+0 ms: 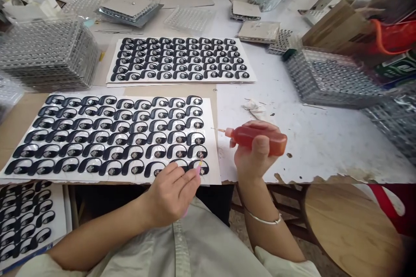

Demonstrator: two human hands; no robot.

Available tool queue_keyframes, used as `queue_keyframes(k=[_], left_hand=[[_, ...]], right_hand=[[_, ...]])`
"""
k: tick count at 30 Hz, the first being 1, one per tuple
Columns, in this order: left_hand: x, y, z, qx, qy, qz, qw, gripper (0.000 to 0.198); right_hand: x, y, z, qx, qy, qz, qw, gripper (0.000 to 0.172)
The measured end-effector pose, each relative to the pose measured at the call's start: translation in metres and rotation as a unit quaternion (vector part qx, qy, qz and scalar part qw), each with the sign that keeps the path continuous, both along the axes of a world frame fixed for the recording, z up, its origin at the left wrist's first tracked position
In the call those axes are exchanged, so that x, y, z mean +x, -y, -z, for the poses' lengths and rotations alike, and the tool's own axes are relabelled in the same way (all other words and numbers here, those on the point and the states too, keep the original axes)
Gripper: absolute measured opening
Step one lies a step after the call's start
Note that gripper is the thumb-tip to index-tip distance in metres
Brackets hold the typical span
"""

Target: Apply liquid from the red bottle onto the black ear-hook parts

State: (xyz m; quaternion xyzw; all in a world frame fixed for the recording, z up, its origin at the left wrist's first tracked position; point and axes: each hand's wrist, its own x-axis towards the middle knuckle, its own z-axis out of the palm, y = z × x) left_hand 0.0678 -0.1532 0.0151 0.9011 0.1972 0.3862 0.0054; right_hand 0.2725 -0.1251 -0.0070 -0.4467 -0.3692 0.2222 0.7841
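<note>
My left hand [172, 190] is closed around a thin pink stick [198, 168] with a yellowish tip. That tip is over a dark curved piece with a round metallic centre [199, 152], at the near right corner of the white sheet [211, 138]. Several rows of such dark hook-shaped pieces [118, 138] lie on this sheet. Off the sheet's right edge, my right hand [250, 164] grips a red-orange squeeze bottle [260, 139]. The bottle lies nearly level in the hand, its thin needle nozzle [220, 130] pointing left towards the sheet. Whether the stick touches a piece I cannot tell.
A second sheet of dark pieces [180, 58] lies farther back. Tall stacks of plastic trays stand at left [48, 52] and right [331, 78]. A crumpled tissue [255, 107] lies beyond the bottle. Below the table are a round wooden stool [351, 229] and another loaded sheet [26, 216].
</note>
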Motion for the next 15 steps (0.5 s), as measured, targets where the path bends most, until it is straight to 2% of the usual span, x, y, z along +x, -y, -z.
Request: queue_keyframes(k=[3,5,9,15], left_hand=[[-0.002,0.002,0.002,0.002,-0.016,-0.013,1.000,0.014],[-0.003,0.002,0.002,0.003,-0.019,-0.017,1.000,0.012],[-0.003,0.004,0.000,0.008,-0.033,-0.018,0.999,0.012],[0.001,0.008,-0.002,0.056,-0.066,-0.035,0.996,0.015]], right_hand=[[-0.003,0.005,0.003,0.028,0.072,0.045,0.996,0.041],[-0.006,0.008,0.002,0.042,0.110,0.048,0.992,0.041],[-0.012,0.014,-0.002,0.049,0.147,0.017,0.988,0.034],[-0.013,0.018,0.006,0.068,0.253,-0.030,0.965,0.028]])
